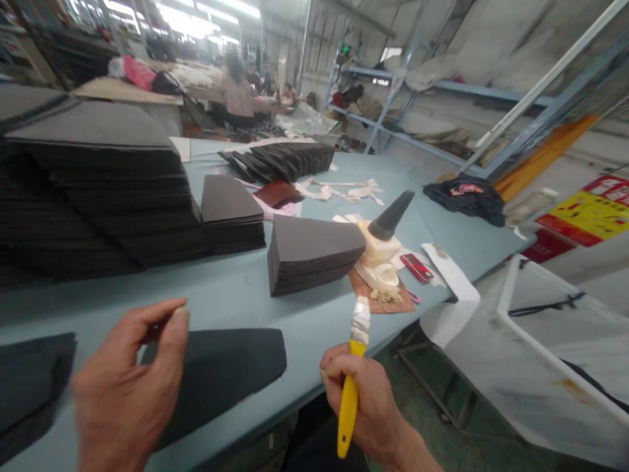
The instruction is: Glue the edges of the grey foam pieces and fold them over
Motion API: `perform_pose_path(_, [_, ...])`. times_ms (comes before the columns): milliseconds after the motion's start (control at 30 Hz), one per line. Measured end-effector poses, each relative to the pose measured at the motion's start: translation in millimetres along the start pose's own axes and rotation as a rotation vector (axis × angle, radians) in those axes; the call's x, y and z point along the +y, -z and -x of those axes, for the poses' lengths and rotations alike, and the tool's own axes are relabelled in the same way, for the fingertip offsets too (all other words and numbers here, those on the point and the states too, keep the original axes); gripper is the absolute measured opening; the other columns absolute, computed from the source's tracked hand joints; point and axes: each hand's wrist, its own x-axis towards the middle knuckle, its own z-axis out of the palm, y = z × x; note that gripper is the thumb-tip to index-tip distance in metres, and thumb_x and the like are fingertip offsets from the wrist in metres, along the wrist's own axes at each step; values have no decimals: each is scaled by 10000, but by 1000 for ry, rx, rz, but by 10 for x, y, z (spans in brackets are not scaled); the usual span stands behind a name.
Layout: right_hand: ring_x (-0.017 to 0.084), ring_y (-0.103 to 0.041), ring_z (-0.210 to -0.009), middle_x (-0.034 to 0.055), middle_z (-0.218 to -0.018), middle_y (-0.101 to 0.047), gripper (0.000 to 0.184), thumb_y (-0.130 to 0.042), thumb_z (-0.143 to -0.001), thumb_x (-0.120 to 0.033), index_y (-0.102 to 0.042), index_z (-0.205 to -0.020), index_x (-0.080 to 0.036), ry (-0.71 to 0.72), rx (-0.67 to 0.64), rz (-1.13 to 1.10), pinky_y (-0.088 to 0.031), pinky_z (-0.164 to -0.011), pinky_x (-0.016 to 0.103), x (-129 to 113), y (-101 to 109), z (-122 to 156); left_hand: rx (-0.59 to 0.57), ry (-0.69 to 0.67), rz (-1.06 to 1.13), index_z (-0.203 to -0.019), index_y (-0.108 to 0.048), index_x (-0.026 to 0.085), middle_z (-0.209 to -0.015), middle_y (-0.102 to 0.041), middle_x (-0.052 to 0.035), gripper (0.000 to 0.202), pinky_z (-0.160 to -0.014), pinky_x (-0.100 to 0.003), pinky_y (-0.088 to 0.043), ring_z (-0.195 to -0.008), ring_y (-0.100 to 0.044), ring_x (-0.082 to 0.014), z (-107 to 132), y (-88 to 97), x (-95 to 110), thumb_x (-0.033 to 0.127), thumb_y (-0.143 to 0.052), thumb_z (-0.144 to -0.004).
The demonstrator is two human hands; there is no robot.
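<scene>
My right hand (361,393) grips a paintbrush (348,410) by its yellow handle, bristles pointing up and coated with something whitish. My left hand (135,380) hovers over a dark flat tapered piece (230,367) near the table's front edge. Its thumb and forefinger come together in a pinch, and nothing shows between them. Ahead of both hands stands a neat stack of grey tapered pieces (317,249). Right of that stack, a pale glue-crusted container (381,252) with a dark cone-shaped thing (392,216) on top rests beside a brown sheet (361,292).
Tall dark stacks (98,196) fill the table's left side, with a smaller stack (230,210) beside them. Fanned dark pieces (285,160) lie farther back. A red box (417,267) sits near the right edge. Beyond it stands a white bin (506,288). Another person (237,95) is far off.
</scene>
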Motion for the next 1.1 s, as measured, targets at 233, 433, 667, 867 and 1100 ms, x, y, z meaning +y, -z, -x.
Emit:
perform_pose_path(233, [105, -567, -576, -21, -834, -722, 73, -545, -1114, -316, -605, -1141, -285, -178, 145, -247, -509, -573, 223, 28, 231, -346, -153, -403, 224, -1131, -734, 251, -1120, -801, -26, 206, -1011, -367, -581, -1075, -743, -218, -590, -472, 918, 342, -558, -1078])
perform_pose_path(433, [106, -418, -500, -71, -619, -542, 557, -429, -1106, -706, -653, -1310, -239, -415, 259, -480, -360, -479, 219, 194, 424, -834, -433, -570, 190, -1166, -755, 206, -1151, -802, -80, 320, -1037, -382, -579, -1118, -730, -253, -1192, -806, 1077, 333, -488, -1044])
perform_pose_path(667, [81, -358, -445, -92, -537, -496, 658, -576, -951, -871, -640, -1024, -219, -570, 326, -622, -288, -439, 217, 417, 432, -1187, -775, -653, -48, -1101, -797, 214, -1104, -831, -67, 379, -974, -354, -572, -1017, -753, -239, -1703, -1113, 1190, 260, -469, -916])
perform_pose_path(867, [69, -392, -450, -91, -564, -522, 636, -780, -842, -827, -645, -968, -219, -515, 283, -638, -279, -415, 219, 533, 428, -1371, -887, -627, -63, -1110, -837, 235, -1088, -846, -25, 430, -968, -313, -574, -990, -766, -214, -1864, -1127, 1195, 238, -477, -874])
perform_pose_path(1100, [81, -443, -551, -78, -607, -481, 516, -811, -900, -715, -687, -922, -215, -342, 139, -623, -332, -484, 242, 564, 340, -1599, -991, -371, 213, -1043, -826, 220, -1080, -849, -14, 350, -935, -294, -603, -1005, -777, -192, -1973, -1193, 1106, 154, -549, -839])
